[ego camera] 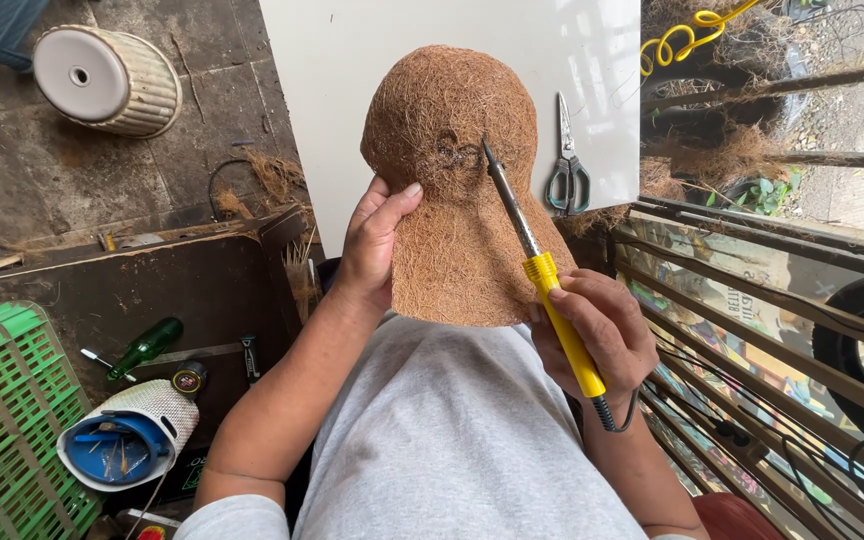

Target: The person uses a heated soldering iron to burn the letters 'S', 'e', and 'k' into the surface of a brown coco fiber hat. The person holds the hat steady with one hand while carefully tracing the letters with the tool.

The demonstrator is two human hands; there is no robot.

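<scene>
Gripped like a thick pencil, the yellow-handled soldering iron (542,275) sits in the right hand (597,335) — fingers wrapped snugly round the plastic handle, its black cord trailing off below the wrist. Its dark metal tip touches the brown, dome-shaped coconut-fibre shell (457,190), just beside a small scorched curl already marked near the crown. The left hand (372,245) holds that shell upright above the person's lap, thumb pressed on the front face and the other fingers hidden behind the left edge; it is a firm, closed hold.

To do this well, I would judge a light touch matters most — loose fibre chars fast, so the tip should glide rather than dwell. The supporting thumb lies near the hot tip and would be safer kept well to the side. Bracing the right wrist against the body could steady the line.

Behind the shell a white board (352,90) carries grey-handled scissors (568,165). A green plastic crate (2,420) stands at lower left.
</scene>
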